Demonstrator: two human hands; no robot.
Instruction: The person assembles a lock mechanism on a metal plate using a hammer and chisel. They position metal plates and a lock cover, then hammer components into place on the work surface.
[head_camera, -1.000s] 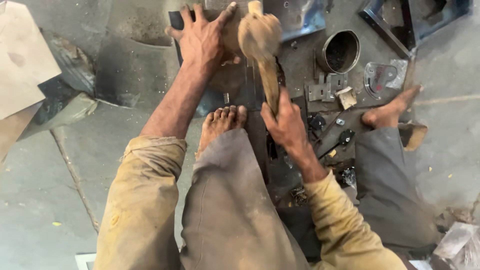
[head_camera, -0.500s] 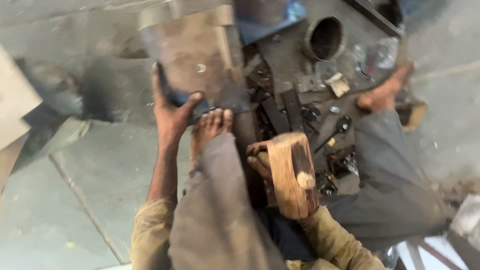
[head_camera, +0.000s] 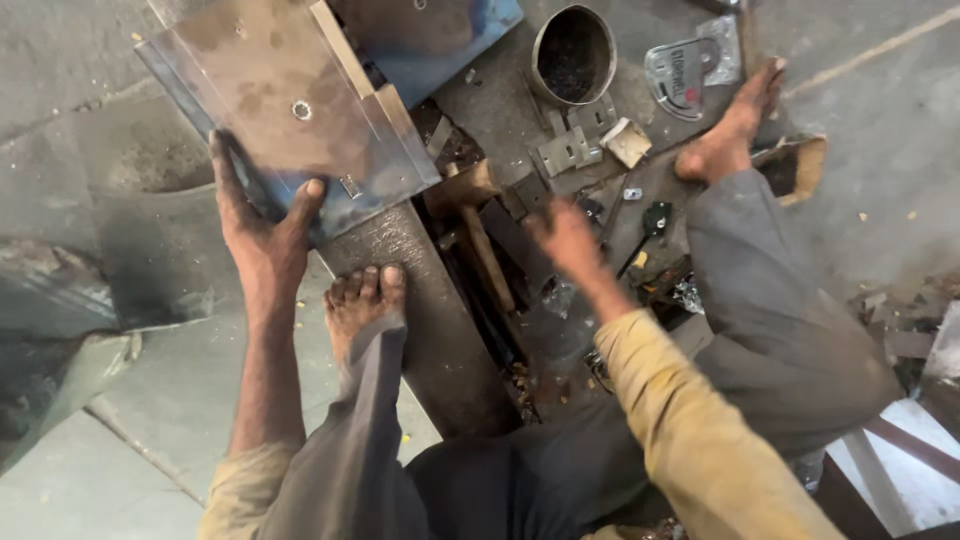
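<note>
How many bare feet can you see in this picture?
2. One foot rests on the long metal bar, just below the left hand. The other foot is at upper right, by the metal pot.

A round dark metal cup (head_camera: 573, 52) is standing at twelve o'clock, a shiny hasp plate (head_camera: 683, 72) is lying at one o'clock beside it, and small hinges (head_camera: 566, 150) are lying just below the cup.
</note>
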